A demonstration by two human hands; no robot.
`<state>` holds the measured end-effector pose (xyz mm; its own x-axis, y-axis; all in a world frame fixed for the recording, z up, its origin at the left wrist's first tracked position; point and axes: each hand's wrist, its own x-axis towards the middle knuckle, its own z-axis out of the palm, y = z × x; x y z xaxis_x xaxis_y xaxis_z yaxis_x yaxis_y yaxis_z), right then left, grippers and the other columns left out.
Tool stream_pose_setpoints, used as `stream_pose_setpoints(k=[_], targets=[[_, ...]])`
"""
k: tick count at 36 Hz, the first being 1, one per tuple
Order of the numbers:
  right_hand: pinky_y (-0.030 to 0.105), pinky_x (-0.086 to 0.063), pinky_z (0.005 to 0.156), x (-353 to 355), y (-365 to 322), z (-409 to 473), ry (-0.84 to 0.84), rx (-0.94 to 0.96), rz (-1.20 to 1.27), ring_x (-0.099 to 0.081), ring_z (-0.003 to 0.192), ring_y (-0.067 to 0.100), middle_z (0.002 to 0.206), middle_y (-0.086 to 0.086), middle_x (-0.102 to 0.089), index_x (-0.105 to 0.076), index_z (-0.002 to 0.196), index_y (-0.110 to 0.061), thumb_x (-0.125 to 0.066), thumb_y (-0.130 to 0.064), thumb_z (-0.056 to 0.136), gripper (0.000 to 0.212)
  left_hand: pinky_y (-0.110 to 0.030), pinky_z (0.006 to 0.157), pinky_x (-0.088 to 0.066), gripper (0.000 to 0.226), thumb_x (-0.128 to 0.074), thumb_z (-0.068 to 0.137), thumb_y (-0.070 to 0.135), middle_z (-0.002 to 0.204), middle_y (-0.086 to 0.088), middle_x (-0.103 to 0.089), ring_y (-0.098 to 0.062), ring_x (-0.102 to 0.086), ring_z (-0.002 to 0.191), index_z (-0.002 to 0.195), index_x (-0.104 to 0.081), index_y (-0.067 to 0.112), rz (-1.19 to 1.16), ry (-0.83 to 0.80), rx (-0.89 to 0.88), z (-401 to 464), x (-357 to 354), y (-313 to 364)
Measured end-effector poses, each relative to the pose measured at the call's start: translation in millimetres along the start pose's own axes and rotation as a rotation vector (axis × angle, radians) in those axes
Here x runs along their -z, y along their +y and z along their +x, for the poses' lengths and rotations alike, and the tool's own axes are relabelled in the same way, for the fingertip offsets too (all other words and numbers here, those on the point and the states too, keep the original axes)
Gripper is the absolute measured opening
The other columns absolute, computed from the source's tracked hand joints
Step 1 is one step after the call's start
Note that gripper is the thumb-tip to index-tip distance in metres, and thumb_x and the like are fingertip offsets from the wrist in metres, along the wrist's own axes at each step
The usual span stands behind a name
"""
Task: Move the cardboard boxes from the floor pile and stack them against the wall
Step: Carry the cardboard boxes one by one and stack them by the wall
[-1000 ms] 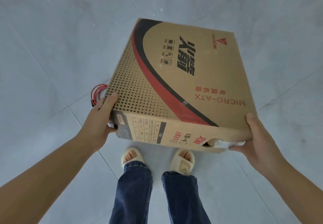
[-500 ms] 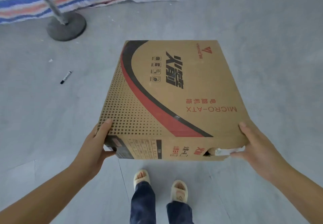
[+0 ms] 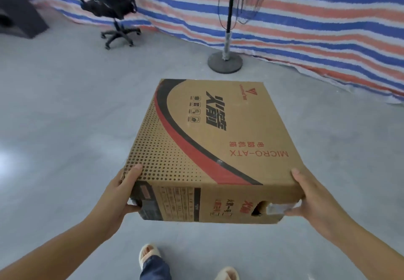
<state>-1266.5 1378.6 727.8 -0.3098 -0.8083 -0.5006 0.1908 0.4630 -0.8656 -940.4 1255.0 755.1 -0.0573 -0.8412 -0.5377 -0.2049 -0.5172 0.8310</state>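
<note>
A brown cardboard box (image 3: 218, 144) printed with a red and black curve and "MICRO-ATX" hangs in the air in front of me, flat side up. My left hand (image 3: 121, 194) grips its near left corner, thumb on top and fingers under the edge. My right hand (image 3: 310, 198) grips the near right corner the same way, beside a torn handle hole. No other boxes or pile are in view.
A striped blue, red and white tarp (image 3: 306, 17) covers the wall ahead. A fan stand with a round base (image 3: 225, 61) stands before it. A black office chair (image 3: 113, 10) sits far left, beside a dark slab (image 3: 19, 10). The grey floor (image 3: 65, 115) lies between.
The view has lifted from the floor toward the tarp wall; fan stand and chair have come into sight. Both hands keep the same grip on the box.
</note>
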Motion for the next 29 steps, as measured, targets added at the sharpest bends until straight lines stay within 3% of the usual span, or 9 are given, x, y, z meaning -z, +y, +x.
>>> stream_pose_setpoints(k=[2,4,7,8,10,12,15,25,29], targets=[[0.044,-0.058,0.073,-28,-9,10,-0.041,-0.003,-0.046,-0.059,0.112,0.006,0.12,-0.02,-0.062,-0.051,0.127,-0.049,-0.062,-0.073,0.066,0.067,-0.057,0.092,-0.047,0.027,-0.044,0.095,0.041,0.103,0.003,-0.066,-0.008,-0.057,0.097,0.119,-0.053,0.031,-0.047,0.072,0.021,-4,27,-5],[0.046,-0.057,0.074,-61,-16,21,-0.082,-0.008,-0.073,-0.057,0.114,0.009,0.124,-0.015,-0.061,-0.05,0.13,-0.045,-0.053,-0.059,0.082,0.051,-0.057,0.092,-0.047,0.03,-0.045,0.095,0.04,0.104,0.004,-0.066,-0.007,-0.057,0.097,0.122,-0.051,0.03,-0.099,0.141,0.032,-7,58,-11],[0.045,-0.058,0.072,-116,-25,34,-0.156,-0.003,-0.13,-0.06,0.107,0.006,0.119,-0.015,-0.063,-0.051,0.128,-0.047,-0.062,-0.075,0.064,0.07,-0.058,0.093,-0.046,0.033,-0.046,0.094,0.042,0.107,0.005,-0.065,-0.006,-0.056,0.098,0.124,-0.05,0.031,-0.173,0.217,0.05,-9,109,-20],[0.047,-0.058,0.072,-136,-28,38,-0.173,0.005,-0.151,-0.06,0.106,0.008,0.118,-0.014,-0.063,-0.052,0.126,-0.047,-0.062,-0.075,0.065,0.068,-0.058,0.093,-0.046,0.034,-0.046,0.093,0.043,0.109,0.005,-0.065,-0.006,-0.056,0.099,0.125,-0.05,0.031,-0.194,0.235,0.054,-8,126,-22],[0.056,-0.056,0.074,-174,-34,45,-0.184,0.008,-0.162,-0.061,0.1,0.017,0.117,-0.006,-0.062,-0.05,0.125,-0.043,-0.05,-0.057,0.087,0.041,-0.057,0.091,-0.048,0.034,-0.047,0.093,0.042,0.109,0.004,-0.064,-0.007,-0.056,0.1,0.125,-0.05,0.031,-0.226,0.27,0.063,-5,159,-25],[0.059,-0.056,0.074,-212,-39,53,-0.181,0.004,-0.178,-0.062,0.095,0.02,0.113,-0.004,-0.063,-0.049,0.126,-0.041,-0.041,-0.044,0.097,0.03,-0.056,0.088,-0.049,0.029,-0.047,0.095,0.038,0.105,0.004,-0.064,-0.008,-0.057,0.097,0.122,-0.051,0.027,-0.252,0.311,0.067,0,192,-26],[0.051,-0.058,0.068,-269,-48,66,-0.192,0.019,-0.185,-0.061,0.105,0.018,0.116,-0.004,-0.064,-0.052,0.124,-0.041,-0.041,-0.041,0.099,0.028,-0.058,0.09,-0.049,0.024,-0.048,0.096,0.036,0.102,0.004,-0.064,-0.007,-0.056,0.096,0.118,-0.053,0.026,-0.275,0.339,0.063,10,240,-24],[0.056,-0.057,0.075,-439,-78,105,-0.332,0.068,-0.295,-0.056,0.113,0.022,0.119,-0.002,-0.062,-0.053,0.123,-0.045,-0.039,-0.044,0.098,0.028,-0.06,0.092,-0.048,0.026,-0.05,0.094,0.041,0.108,0.003,-0.065,-0.01,-0.057,0.102,0.118,-0.053,0.032,-0.349,0.446,0.047,41,388,-17],[0.057,-0.057,0.075,-495,-91,123,-0.398,0.074,-0.338,-0.055,0.113,0.021,0.119,-0.004,-0.062,-0.051,0.126,-0.044,-0.039,-0.043,0.099,0.03,-0.061,0.091,-0.048,0.029,-0.05,0.093,0.042,0.111,0.001,-0.066,-0.018,-0.057,0.11,0.12,-0.054,0.032,-0.377,0.499,0.056,56,428,-18]])
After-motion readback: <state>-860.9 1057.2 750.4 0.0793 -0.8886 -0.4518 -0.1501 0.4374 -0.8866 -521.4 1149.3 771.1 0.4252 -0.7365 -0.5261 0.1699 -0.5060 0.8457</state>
